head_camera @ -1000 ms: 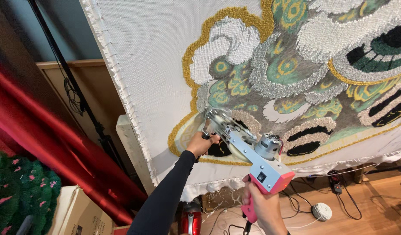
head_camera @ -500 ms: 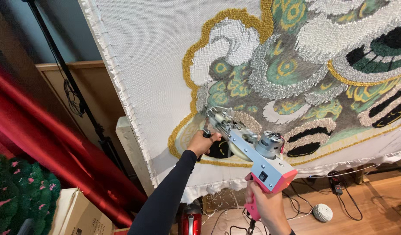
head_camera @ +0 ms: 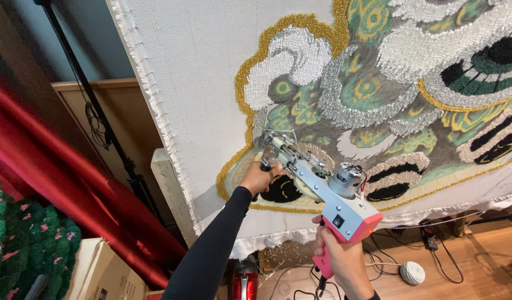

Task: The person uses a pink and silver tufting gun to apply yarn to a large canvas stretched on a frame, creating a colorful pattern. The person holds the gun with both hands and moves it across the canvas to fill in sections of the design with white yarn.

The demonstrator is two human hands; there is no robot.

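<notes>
**Hands on one tufting gun at the cloth**

Right hand (head_camera: 339, 258) is clamped on the pink grip of one tufting gun (head_camera: 317, 186); left hand (head_camera: 259, 176) is closed around its front handle. Long axis runs diagonally between both hands, nose pointing up-left against one stretched backing cloth (head_camera: 200, 78). One yarn ball (head_camera: 412, 273) lies on the floor, well apart.

Woven cloth, tufted pile, metal and plastic

The cloth (head_camera: 211, 72) looks matt and coarse-woven, its pile (head_camera: 389, 83) rough and looped; the tufting gun (head_camera: 322, 189) shows bare grey metal with smooth pink plastic; the floor (head_camera: 478, 266) is satin wood.
</notes>
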